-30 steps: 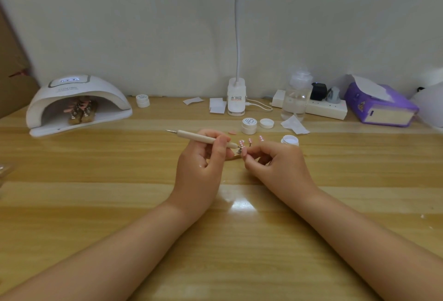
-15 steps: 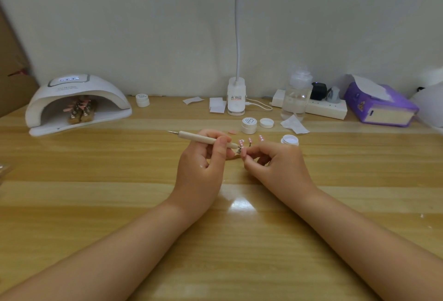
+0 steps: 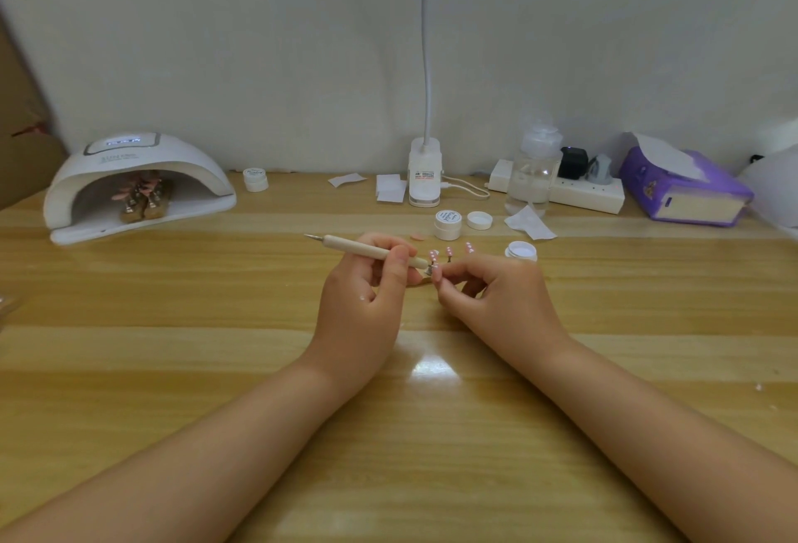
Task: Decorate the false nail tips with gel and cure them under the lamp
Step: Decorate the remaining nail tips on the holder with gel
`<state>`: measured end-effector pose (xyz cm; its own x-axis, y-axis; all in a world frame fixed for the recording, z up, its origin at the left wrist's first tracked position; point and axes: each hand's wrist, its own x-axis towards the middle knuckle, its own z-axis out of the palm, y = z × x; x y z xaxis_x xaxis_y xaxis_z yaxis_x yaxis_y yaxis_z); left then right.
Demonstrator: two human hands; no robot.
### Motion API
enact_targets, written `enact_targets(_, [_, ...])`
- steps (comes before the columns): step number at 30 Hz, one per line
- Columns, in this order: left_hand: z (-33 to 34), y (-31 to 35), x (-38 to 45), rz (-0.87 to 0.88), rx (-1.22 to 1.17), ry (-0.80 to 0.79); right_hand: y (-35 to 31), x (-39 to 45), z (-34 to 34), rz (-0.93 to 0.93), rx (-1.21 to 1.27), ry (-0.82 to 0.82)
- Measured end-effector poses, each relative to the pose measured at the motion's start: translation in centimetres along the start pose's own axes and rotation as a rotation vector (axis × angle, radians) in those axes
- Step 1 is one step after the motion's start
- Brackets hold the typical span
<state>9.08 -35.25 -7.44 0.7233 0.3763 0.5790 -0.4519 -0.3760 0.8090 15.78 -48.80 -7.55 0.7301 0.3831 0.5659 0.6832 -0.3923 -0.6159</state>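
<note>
While the wooden table carries everything, the curing lamp sits far out at 10 o'clock from the hands, its display lit, with a rack of pink tips already under its arch. The left hand grips a wooden dotting tool whose long axis runs from 10 o'clock to 4 o'clock, the working end aimed at 3 o'clock toward the right hand. That hand pinches a small nail tip on its stand between thumb and forefinger, so the tip lies directly at 3 o'clock from the tool's end, touching or nearly so; I cannot tell which. The left hand is the nearer to the lamp. 3 more pink tips with pale dots stand just beyond the fingers at 12 o'clock. An open gel pot sits at 1 o'clock of the right hand. The held tip looks pale pink and glossy; its pattern is too small to read.
</note>
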Motion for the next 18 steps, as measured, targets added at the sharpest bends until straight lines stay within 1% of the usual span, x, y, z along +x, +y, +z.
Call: enact_targets(18, [-0.09,-0.02,-0.02,-0.005,0.032,-0.008,-0.11,-0.07,-0.09,-0.033,-0.003,0.005])
